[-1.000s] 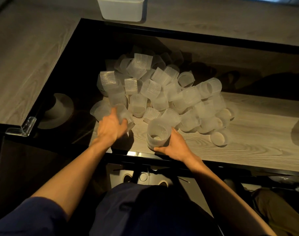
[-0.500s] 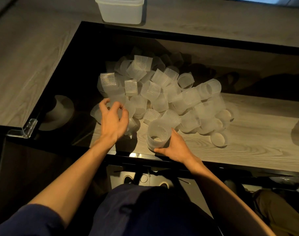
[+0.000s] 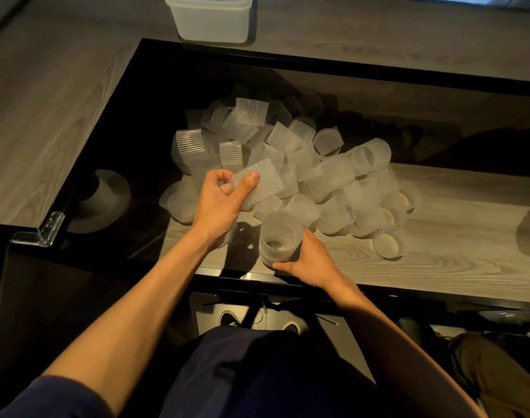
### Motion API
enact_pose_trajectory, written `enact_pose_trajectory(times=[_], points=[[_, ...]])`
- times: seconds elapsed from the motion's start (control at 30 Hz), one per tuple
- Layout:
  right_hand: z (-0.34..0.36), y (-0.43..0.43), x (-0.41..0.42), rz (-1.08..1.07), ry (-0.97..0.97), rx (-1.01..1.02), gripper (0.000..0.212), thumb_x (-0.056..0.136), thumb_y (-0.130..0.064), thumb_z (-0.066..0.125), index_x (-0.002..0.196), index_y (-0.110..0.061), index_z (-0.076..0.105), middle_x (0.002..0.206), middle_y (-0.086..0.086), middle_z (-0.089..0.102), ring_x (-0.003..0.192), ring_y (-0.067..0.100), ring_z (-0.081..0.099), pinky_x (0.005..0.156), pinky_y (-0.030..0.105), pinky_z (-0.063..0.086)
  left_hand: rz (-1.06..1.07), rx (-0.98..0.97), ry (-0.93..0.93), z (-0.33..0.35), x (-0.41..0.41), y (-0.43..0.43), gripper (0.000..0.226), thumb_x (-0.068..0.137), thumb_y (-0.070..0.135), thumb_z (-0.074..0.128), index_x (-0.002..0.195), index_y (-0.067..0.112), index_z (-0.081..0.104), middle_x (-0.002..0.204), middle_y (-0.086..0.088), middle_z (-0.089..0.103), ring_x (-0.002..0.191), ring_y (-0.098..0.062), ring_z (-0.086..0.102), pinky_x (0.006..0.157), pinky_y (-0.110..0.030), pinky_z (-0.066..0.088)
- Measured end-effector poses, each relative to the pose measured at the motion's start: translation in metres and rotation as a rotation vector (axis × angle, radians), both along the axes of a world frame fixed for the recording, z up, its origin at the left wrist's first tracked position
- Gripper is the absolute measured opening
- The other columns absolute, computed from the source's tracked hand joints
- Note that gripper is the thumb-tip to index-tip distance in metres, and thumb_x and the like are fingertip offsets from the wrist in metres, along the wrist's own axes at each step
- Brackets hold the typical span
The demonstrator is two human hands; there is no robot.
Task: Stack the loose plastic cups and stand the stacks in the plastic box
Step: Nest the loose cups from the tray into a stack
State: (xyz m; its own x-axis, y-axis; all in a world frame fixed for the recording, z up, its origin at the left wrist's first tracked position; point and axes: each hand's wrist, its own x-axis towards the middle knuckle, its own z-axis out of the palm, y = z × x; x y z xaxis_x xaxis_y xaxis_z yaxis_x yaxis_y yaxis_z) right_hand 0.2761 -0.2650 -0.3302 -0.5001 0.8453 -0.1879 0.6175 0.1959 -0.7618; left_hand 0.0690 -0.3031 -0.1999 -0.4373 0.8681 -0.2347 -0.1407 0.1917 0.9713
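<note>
A heap of several frosted, ribbed plastic cups (image 3: 333, 173) lies on the glass tabletop. My left hand (image 3: 220, 200) holds one ribbed cup (image 3: 265, 184) lifted on its side above the heap's near left, thumb on its wall. My right hand (image 3: 307, 260) grips an upright stack of cups (image 3: 279, 239) standing near the table's front edge. The translucent plastic box (image 3: 211, 18) sits on the wooden surface at the far top, well away from both hands.
The glass panel has a black frame (image 3: 288, 63) with wood surface around it. A clear corner guard (image 3: 39, 235) sits at the left front corner. A loose cup (image 3: 389, 247) lies alone right of the heap. My legs and shoes show below the table.
My left hand has picked a cup out of the heap, lifted it and turned it on its side. My right hand has stayed on the upright stack.
</note>
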Motion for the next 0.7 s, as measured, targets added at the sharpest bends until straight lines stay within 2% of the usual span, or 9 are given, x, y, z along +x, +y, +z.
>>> enact_pose_trajectory(times=[0.1,0.17,0.23,0.3,0.4,0.47,0.57,0.63,0.7], points=[[-0.001,0.0,0.0,0.002,-0.002,-0.003,0.088,0.06,-0.05,0.093,0.135,-0.031,0.051,0.131,-0.014,0.059,0.118,0.005,0.057,0.099,0.029,0.05,-0.052,0.017,-0.023,0.001,0.004,-0.001,0.056,0.077,0.023,0.082,0.114,0.012,0.041,0.098,-0.006,0.071,0.083,-0.01,0.075,0.066,-0.024,0.059],[-0.001,0.0,0.0,0.004,-0.003,-0.007,0.088,0.059,-0.051,0.092,0.135,-0.033,0.05,0.131,-0.015,0.059,0.118,0.005,0.057,0.099,0.03,0.051,-0.092,0.047,-0.034,0.002,0.002,-0.002,0.058,0.07,0.027,0.082,0.11,0.013,0.043,0.098,-0.011,0.074,0.087,-0.018,0.075,0.071,-0.027,0.061],[-0.001,0.0,0.001,0.002,-0.002,-0.012,0.088,0.06,-0.049,0.093,0.135,-0.032,0.05,0.131,-0.014,0.059,0.118,0.005,0.057,0.098,0.028,0.05,-0.143,0.075,-0.003,0.003,0.001,-0.002,0.055,0.071,0.031,0.081,0.11,0.015,0.045,0.097,-0.008,0.077,0.089,-0.022,0.076,0.077,-0.032,0.062],[0.001,-0.001,0.002,0.001,0.007,-0.014,0.088,0.061,-0.047,0.094,0.136,-0.031,0.05,0.131,-0.014,0.059,0.119,0.005,0.057,0.097,0.026,0.049,-0.181,0.099,0.067,0.004,-0.001,-0.004,0.049,0.077,0.033,0.079,0.114,0.017,0.05,0.1,-0.001,0.077,0.092,-0.018,0.075,0.078,-0.031,0.061],[0.003,-0.001,0.002,0.01,0.026,-0.014,0.088,0.062,-0.043,0.094,0.138,-0.029,0.051,0.132,-0.013,0.06,0.12,0.004,0.056,0.098,0.024,0.047,-0.168,0.139,0.288,0.0,-0.017,-0.016,0.039,0.084,0.038,0.076,0.114,0.023,0.056,0.107,0.004,0.065,0.092,-0.008,0.069,0.078,-0.029,0.06],[0.004,-0.002,0.002,0.009,0.034,-0.014,0.088,0.064,-0.04,0.095,0.139,-0.026,0.051,0.132,-0.012,0.06,0.12,0.004,0.055,0.097,0.02,0.044,-0.114,0.054,0.359,-0.011,-0.037,-0.029,0.038,0.084,0.048,0.077,0.111,0.032,0.056,0.109,0.003,0.063,0.096,-0.016,0.069,0.081,-0.038,0.061],[0.005,-0.002,0.002,0.003,0.036,-0.016,0.088,0.064,-0.039,0.095,0.139,-0.025,0.051,0.132,-0.011,0.06,0.12,0.003,0.055,0.098,0.021,0.045,-0.229,-0.21,0.413,-0.025,-0.053,-0.043,0.048,0.08,0.054,0.078,0.115,0.038,0.051,0.116,0.01,0.057,0.106,-0.024,0.064,0.089,-0.051,0.058],[0.005,-0.001,0.002,0.007,0.032,-0.017,0.088,0.064,-0.039,0.095,0.139,-0.025,0.051,0.132,-0.011,0.06,0.12,0.003,0.055,0.099,0.022,0.045,-0.259,-0.259,0.435,-0.028,-0.048,-0.043,0.052,0.081,0.053,0.074,0.12,0.035,0.045,0.112,0.008,0.056,0.103,-0.022,0.062,0.086,-0.046,0.057],[0.005,-0.001,0.001,0.008,0.025,-0.018,0.088,0.063,-0.041,0.095,0.137,-0.025,0.052,0.131,-0.011,0.06,0.119,0.004,0.055,0.098,0.022,0.045,-0.21,-0.222,0.429,-0.019,-0.034,-0.036,0.053,0.086,0.046,0.068,0.123,0.026,0.037,0.105,0.006,0.053,0.094,-0.015,0.058,0.077,-0.033,0.051]])
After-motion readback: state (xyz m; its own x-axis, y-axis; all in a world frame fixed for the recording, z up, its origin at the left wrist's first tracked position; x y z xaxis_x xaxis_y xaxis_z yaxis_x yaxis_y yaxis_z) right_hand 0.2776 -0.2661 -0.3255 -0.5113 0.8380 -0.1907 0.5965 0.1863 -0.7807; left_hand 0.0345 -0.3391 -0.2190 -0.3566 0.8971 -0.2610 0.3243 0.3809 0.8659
